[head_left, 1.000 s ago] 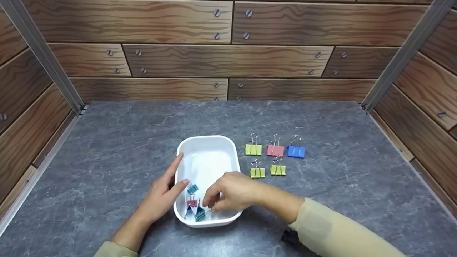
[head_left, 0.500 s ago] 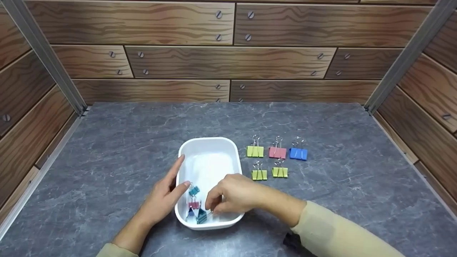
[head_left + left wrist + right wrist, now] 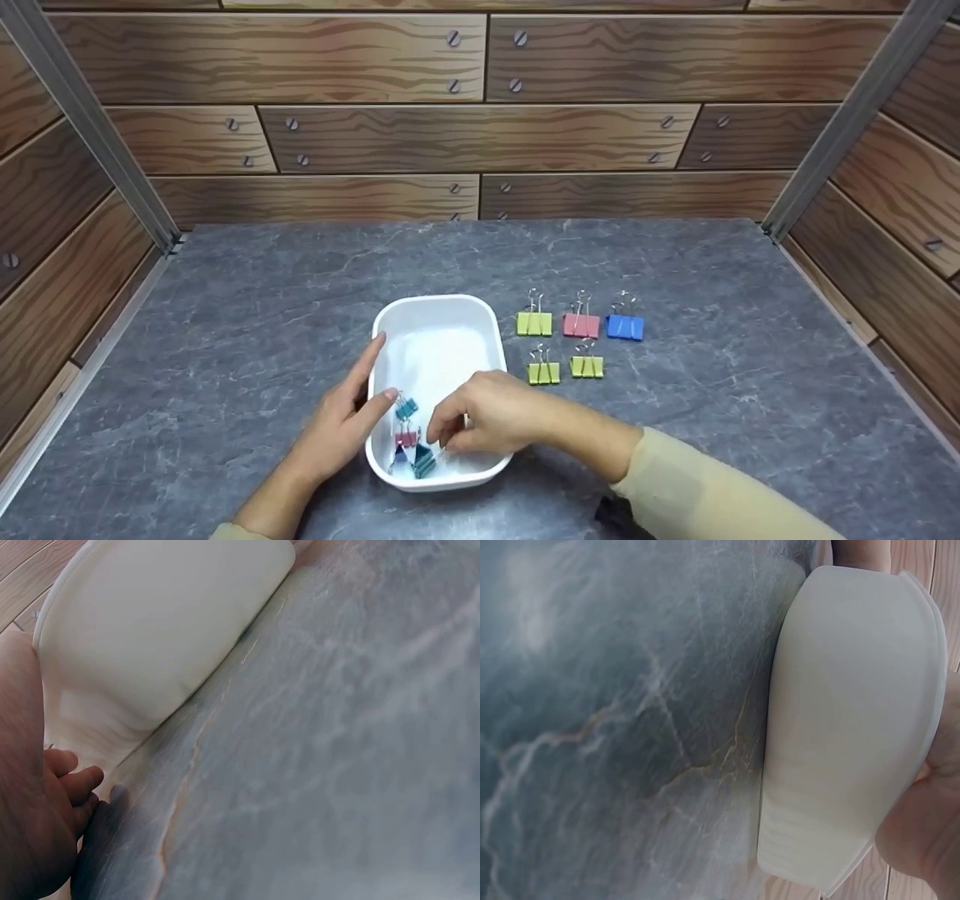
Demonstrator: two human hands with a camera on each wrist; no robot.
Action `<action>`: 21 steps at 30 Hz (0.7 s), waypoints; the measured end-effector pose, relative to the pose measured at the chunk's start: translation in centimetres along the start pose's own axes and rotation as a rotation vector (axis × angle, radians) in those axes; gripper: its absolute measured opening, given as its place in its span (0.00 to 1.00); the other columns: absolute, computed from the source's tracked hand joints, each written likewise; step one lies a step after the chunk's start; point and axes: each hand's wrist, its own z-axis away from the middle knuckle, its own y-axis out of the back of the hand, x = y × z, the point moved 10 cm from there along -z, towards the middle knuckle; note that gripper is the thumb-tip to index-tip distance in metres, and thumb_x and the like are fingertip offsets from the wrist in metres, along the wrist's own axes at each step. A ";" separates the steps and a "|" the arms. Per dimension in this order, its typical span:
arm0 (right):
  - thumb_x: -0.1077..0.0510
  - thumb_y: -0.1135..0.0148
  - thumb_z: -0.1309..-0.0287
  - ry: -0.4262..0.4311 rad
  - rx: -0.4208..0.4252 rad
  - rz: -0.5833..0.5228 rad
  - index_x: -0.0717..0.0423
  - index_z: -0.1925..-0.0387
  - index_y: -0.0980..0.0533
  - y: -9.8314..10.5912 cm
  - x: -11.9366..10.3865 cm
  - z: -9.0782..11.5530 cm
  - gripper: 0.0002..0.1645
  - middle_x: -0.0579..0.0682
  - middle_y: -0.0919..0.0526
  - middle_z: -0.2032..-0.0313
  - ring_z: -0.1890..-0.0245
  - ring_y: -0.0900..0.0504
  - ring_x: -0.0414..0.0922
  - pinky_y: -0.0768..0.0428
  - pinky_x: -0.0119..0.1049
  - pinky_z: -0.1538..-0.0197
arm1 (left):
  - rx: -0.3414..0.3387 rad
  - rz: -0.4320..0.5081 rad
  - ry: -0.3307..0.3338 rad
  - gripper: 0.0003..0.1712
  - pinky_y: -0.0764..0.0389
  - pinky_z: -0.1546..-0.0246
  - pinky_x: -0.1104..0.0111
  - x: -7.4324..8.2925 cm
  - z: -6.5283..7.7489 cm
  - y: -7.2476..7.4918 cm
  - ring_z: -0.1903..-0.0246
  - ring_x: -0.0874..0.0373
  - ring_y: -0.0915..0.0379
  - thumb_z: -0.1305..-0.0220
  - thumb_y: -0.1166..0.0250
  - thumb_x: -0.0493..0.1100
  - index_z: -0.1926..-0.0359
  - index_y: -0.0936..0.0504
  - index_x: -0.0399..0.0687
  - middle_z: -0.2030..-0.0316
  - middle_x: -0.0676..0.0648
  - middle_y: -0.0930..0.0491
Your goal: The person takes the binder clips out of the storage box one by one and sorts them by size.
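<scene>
My left hand (image 3: 341, 420) lies along the left side of a white plastic tub (image 3: 439, 311), thumb over the rim and fingers against the outer wall. Inside the tub, my right hand (image 3: 487, 416) reaches down with curled fingers and pinches the wire handle of a dark teal binder clip (image 3: 424, 463); the fingertips are partly hidden. Beside that clip lie a dark blue binder clip (image 3: 400, 454), a pink binder clip (image 3: 406, 438) and a smaller teal binder clip (image 3: 406, 409). Both wrist views show mainly the tub's outer wall (image 3: 165, 622).
Right of the tub, two rows of binder clips lie on the grey marbled table (image 3: 262, 300). The back row holds a yellow clip (image 3: 534, 324), a pink clip (image 3: 581, 325) and a blue clip (image 3: 625, 328); the front row holds two yellow clips (image 3: 544, 373). Wood-patterned walls (image 3: 480, 135) enclose the table.
The head view shifts slightly. Both hands, the tub and the clips keep their places relative to one another.
</scene>
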 end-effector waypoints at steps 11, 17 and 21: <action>0.66 0.29 0.40 0.031 0.095 -0.187 0.52 0.53 0.11 0.9 0.2 0.1 0.14 0.40 0.10 0.65 0.65 0.20 0.26 0.16 0.32 0.54 | 0.000 0.014 -0.004 0.43 0.37 0.27 0.49 0.0 -0.2 -0.1 0.23 0.48 0.41 0.22 0.36 0.50 0.15 0.44 0.63 0.20 0.44 0.41; 0.68 0.30 0.36 0.052 0.134 -0.374 0.59 0.50 0.13 1.4 0.3 0.2 0.14 0.43 0.10 0.64 0.63 0.17 0.29 0.15 0.33 0.53 | 0.002 0.002 0.000 0.42 0.37 0.27 0.48 0.0 -0.1 -0.1 0.24 0.47 0.40 0.23 0.36 0.49 0.15 0.44 0.62 0.20 0.42 0.40; 0.68 0.32 0.33 0.025 0.161 -0.513 0.63 0.46 0.14 1.9 0.8 0.2 0.15 0.47 0.10 0.62 0.60 0.15 0.33 0.14 0.35 0.50 | 0.013 -0.015 -0.002 0.42 0.37 0.26 0.47 0.1 -0.1 0.1 0.24 0.45 0.40 0.23 0.36 0.48 0.15 0.43 0.61 0.20 0.42 0.40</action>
